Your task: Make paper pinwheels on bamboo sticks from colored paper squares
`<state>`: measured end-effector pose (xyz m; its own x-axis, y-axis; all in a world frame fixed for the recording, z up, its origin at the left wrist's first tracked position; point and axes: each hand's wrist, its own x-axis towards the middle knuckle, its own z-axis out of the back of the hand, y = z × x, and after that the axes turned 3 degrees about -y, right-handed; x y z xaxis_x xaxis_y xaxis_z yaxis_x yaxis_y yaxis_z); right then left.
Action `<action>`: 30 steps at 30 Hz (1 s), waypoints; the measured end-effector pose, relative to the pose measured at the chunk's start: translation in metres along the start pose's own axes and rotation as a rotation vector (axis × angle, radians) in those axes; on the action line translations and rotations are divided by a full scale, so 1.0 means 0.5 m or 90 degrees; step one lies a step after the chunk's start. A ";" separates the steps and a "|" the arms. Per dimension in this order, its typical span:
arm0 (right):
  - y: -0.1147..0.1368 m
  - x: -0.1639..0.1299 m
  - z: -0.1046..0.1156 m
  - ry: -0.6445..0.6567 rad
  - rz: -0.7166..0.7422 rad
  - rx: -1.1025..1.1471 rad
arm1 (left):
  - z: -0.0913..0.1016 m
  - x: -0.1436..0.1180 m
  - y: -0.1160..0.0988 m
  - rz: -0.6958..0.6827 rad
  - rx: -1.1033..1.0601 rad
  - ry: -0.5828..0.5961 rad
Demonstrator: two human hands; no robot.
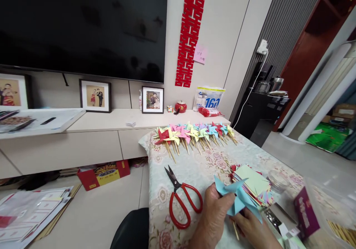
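A light blue paper pinwheel [238,194] is held between my two hands over the flowered tablecloth. My left hand [215,208] is closed, with thumb and fingers pinching the pinwheel near its middle. My right hand [251,225] is closed low beside the blades, its fingertips partly hidden by the paper. A thin wooden stick [235,231] shows below the pinwheel near the right fingers. Red-handled scissors [182,200] lie part-opened to the left of my hands. Behind the pinwheel rests a stack of cut paper squares [253,182], pale green on top.
Finished pinwheels [194,134] in several colours lie at the table's far end. On the right stand a round clear container [278,180] and a plastic tub [330,200] with wooden sticks. A black stool [132,230] is left of the table [164,178]. A white cabinet [91,145] stands behind.
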<state>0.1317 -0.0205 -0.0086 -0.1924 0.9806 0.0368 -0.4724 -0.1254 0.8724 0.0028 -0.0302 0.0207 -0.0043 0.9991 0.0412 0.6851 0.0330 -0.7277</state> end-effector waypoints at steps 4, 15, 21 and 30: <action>-0.022 -0.019 0.030 0.170 -0.074 0.133 | 0.013 0.006 -0.002 0.041 0.012 -0.113; 0.068 -0.031 0.094 -0.167 -0.005 0.209 | 0.012 0.014 0.005 0.056 0.132 -0.105; 0.040 -0.022 0.059 -0.103 -0.018 0.225 | 0.013 0.013 0.031 0.062 0.239 -0.006; 0.022 -0.020 0.071 -0.085 -0.021 0.296 | 0.014 0.004 0.012 0.079 0.234 0.008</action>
<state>0.1593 -0.0261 0.0179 -0.0573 0.9975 0.0419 -0.0364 -0.0441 0.9984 0.0019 -0.0280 0.0116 0.0736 0.9957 -0.0562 0.3723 -0.0797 -0.9247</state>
